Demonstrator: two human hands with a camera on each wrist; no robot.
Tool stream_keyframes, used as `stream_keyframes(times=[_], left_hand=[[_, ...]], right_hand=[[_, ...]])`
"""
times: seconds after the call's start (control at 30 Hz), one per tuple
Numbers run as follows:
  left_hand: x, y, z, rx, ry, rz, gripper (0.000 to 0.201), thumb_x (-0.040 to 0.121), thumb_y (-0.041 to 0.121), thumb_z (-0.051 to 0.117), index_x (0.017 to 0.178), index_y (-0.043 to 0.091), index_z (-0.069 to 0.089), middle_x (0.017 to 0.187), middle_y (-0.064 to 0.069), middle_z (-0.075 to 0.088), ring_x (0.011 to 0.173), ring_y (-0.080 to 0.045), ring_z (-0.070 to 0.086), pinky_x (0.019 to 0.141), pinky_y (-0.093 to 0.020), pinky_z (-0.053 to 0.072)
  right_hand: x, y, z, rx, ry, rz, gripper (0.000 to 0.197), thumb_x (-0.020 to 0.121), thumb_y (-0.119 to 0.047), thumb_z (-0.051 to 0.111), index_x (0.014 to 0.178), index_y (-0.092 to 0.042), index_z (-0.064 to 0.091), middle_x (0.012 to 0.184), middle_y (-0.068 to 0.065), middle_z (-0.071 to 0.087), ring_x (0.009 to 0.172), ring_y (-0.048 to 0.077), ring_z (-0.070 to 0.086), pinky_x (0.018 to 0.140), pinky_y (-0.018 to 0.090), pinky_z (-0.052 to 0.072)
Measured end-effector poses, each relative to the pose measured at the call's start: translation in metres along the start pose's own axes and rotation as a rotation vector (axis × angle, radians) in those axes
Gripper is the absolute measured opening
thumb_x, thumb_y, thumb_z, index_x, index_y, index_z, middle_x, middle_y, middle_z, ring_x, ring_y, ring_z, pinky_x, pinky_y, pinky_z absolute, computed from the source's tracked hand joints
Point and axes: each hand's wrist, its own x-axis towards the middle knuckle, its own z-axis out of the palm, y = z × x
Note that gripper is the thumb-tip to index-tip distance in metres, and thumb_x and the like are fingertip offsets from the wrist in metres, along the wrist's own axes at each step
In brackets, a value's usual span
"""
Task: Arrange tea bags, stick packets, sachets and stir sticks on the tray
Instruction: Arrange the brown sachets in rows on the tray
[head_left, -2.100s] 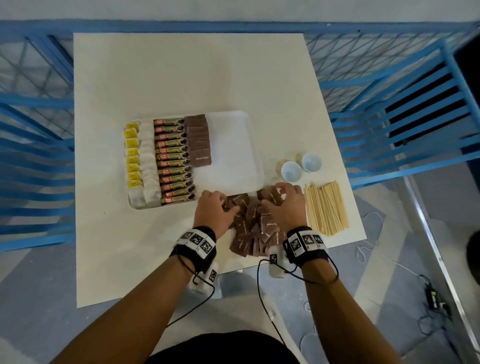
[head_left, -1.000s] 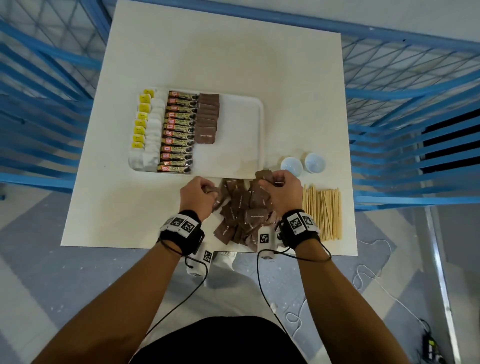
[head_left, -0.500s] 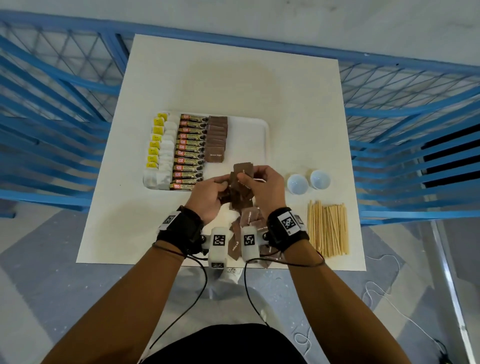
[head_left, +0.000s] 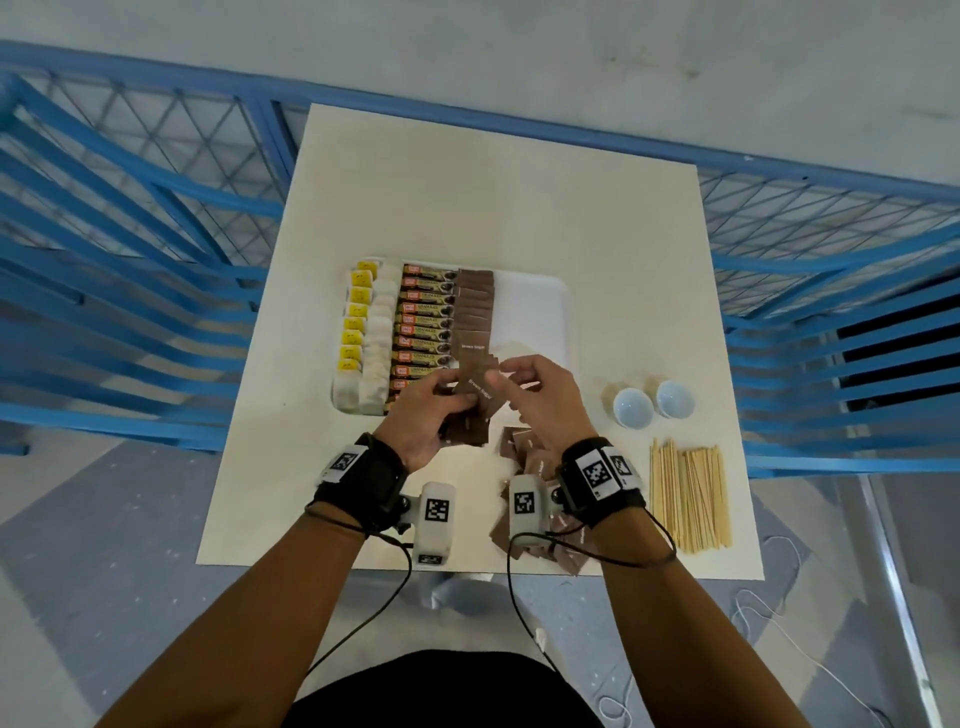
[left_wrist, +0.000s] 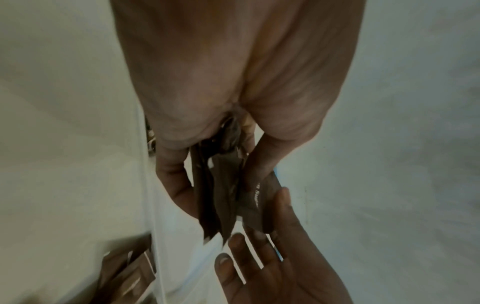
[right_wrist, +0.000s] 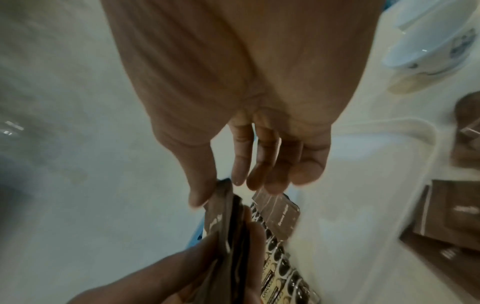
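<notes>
Left hand (head_left: 426, 421) grips stack of brown sachets (head_left: 470, 415) above tray (head_left: 540, 312) near edge; right hand (head_left: 540, 400) fingers loose, thumb touching top sachet (head_left: 480, 387), long axis pointing toward sachet row (head_left: 474, 312) just beyond; loose pile (head_left: 524, 447) at tabletop near edge

Head view: from above, facing down at the table (head_left: 498, 218), both forearms rising from the bottom edge. Wrist views: very near, along each palm toward the fingertips. Shared by all three: the brown sachets (head_left: 470, 410) at frame centre.
</notes>
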Motion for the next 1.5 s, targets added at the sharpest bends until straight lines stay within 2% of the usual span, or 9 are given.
stream_keyframes(times=[0.2, 0.4, 0.57, 0.67, 0.77, 0.93, 1.07, 1.2, 1.5], left_hand=[[0.003, 0.023, -0.026, 0.071, 0.047, 0.036, 0.022, 0.092, 0.007, 0.072, 0.111, 0.016, 0.066, 0.096, -0.006, 0.074, 0.085, -0.023, 0.072, 0.065, -0.041, 0.059], [0.006, 0.032, -0.049, 0.120, 0.042, 0.083, 0.028, 0.093, 0.011, 0.073, 0.117, 0.004, 0.062, 0.106, -0.013, 0.069, 0.092, -0.024, 0.068, 0.066, -0.033, 0.057], [0.007, 0.036, -0.054, 0.114, 0.019, 0.105, 0.031, 0.093, 0.018, 0.073, 0.124, 0.018, 0.067, 0.116, -0.013, 0.072, 0.107, -0.032, 0.070, 0.086, -0.050, 0.060], [0.009, 0.035, -0.054, 0.105, 0.021, 0.130, 0.026, 0.095, 0.020, 0.071, 0.120, 0.013, 0.070, 0.118, -0.021, 0.070, 0.111, -0.038, 0.068, 0.099, -0.063, 0.052], [0.012, 0.035, -0.050, 0.088, 0.031, 0.150, 0.025, 0.094, 0.015, 0.071, 0.117, 0.006, 0.069, 0.112, -0.023, 0.070, 0.102, -0.035, 0.067, 0.096, -0.062, 0.054], [0.016, 0.038, -0.035, 0.164, 0.118, 0.243, 0.021, 0.091, 0.013, 0.074, 0.112, 0.010, 0.071, 0.103, -0.009, 0.076, 0.095, -0.025, 0.071, 0.081, -0.037, 0.060], [0.021, 0.033, -0.030, 0.244, 0.134, 0.302, 0.024, 0.088, 0.014, 0.078, 0.111, 0.016, 0.073, 0.107, -0.008, 0.076, 0.103, -0.029, 0.072, 0.089, -0.042, 0.060], [0.027, 0.026, -0.024, 0.233, 0.213, 0.309, 0.020, 0.089, 0.013, 0.077, 0.108, 0.016, 0.073, 0.104, -0.010, 0.076, 0.104, -0.035, 0.070, 0.093, -0.049, 0.059], [0.037, 0.014, -0.012, 0.157, 0.311, 0.243, 0.021, 0.094, 0.019, 0.073, 0.114, 0.015, 0.069, 0.100, -0.007, 0.076, 0.091, -0.023, 0.074, 0.072, -0.038, 0.060]], right_hand=[[0.005, -0.024, 0.023, -0.005, -0.084, -0.087, 0.021, 0.083, -0.018, 0.082, 0.101, -0.013, 0.072, 0.085, 0.005, 0.074, 0.063, 0.020, 0.071, 0.058, 0.031, 0.058], [0.011, -0.034, 0.040, 0.026, -0.036, -0.059, 0.010, 0.087, -0.020, 0.079, 0.094, -0.013, 0.078, 0.068, 0.008, 0.074, 0.055, 0.023, 0.068, 0.063, 0.033, 0.059], [0.016, -0.041, 0.045, 0.064, -0.065, -0.058, 0.006, 0.087, -0.015, 0.078, 0.091, -0.010, 0.079, 0.065, 0.012, 0.071, 0.052, 0.019, 0.061, 0.056, 0.029, 0.053], [0.023, -0.043, 0.041, 0.103, -0.144, -0.029, 0.012, 0.083, -0.014, 0.082, 0.092, -0.007, 0.078, 0.068, 0.012, 0.071, 0.054, 0.021, 0.060, 0.052, 0.028, 0.050], [0.032, -0.047, 0.036, 0.229, -0.205, 0.096, 0.013, 0.091, -0.014, 0.074, 0.095, -0.002, 0.075, 0.070, 0.010, 0.068, 0.059, 0.021, 0.056, 0.051, 0.029, 0.045], [0.043, -0.047, 0.041, 0.115, -0.186, 0.099, 0.027, 0.089, -0.039, 0.074, 0.092, -0.013, 0.074, 0.072, 0.008, 0.074, 0.061, 0.019, 0.064, 0.051, 0.026, 0.046], [0.057, -0.042, 0.044, 0.088, -0.128, 0.101, 0.023, 0.081, -0.032, 0.083, 0.085, -0.012, 0.071, 0.069, 0.007, 0.073, 0.054, 0.020, 0.066, 0.045, 0.023, 0.042], [0.062, -0.036, 0.043, 0.195, -0.134, 0.206, 0.021, 0.089, -0.034, 0.072, 0.089, -0.014, 0.072, 0.074, 0.005, 0.072, 0.061, 0.021, 0.065, 0.055, 0.029, 0.047], [0.063, -0.006, 0.021, 0.085, -0.206, 0.007, 0.011, 0.090, -0.019, 0.075, 0.092, -0.009, 0.069, 0.073, 0.009, 0.073, 0.058, 0.020, 0.066, 0.054, 0.030, 0.054]])
